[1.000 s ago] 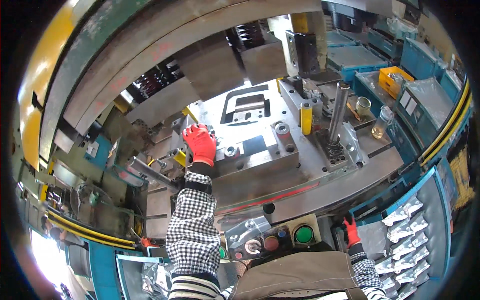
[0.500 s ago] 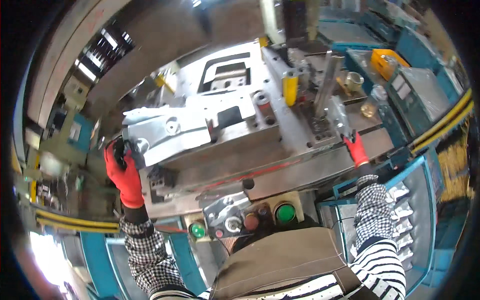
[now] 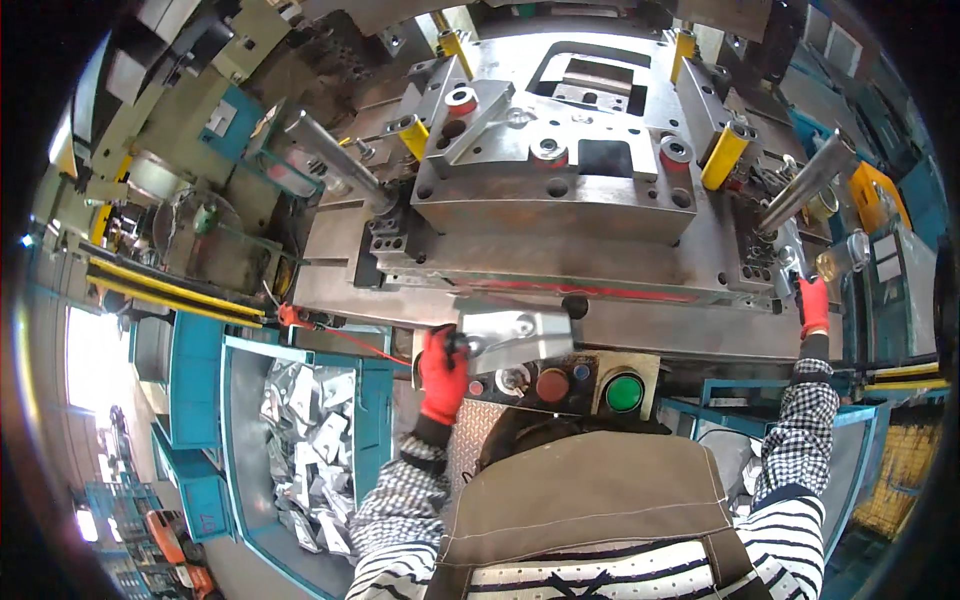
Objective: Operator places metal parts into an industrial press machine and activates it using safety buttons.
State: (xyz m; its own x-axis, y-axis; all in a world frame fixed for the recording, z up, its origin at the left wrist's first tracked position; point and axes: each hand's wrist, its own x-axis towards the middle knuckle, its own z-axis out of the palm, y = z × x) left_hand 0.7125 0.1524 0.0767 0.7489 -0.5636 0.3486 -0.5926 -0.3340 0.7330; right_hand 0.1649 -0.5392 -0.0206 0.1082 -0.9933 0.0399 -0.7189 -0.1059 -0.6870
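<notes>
My left hand (image 3: pixel 443 372), in a red glove with black fingers, is closed around the left end of a bent sheet-metal part (image 3: pixel 525 336). This silvery part has a round hole and hangs over the control box, in front of the press die (image 3: pixel 556 215). Far to the right, my right hand (image 3: pixel 814 306), gloved alike, is closed at the lower end of a small shiny metal piece (image 3: pixel 788 262). That piece sits beside the right guide post (image 3: pixel 808 182); its exact shape is hard to make out.
The control box bears a green button (image 3: pixel 623 391) and a red button (image 3: pixel 552 385). At lower left, a blue bin (image 3: pixel 240 440) holds many metal parts. Another guide post (image 3: pixel 340 160) rises at the left. Yellow-black bars (image 3: pixel 170 290) run along the left side.
My left hand has brought the sheet-metal part away from the die's left front, down toward my body. My right hand stays beside the right guide post. The view has turned leftward.
</notes>
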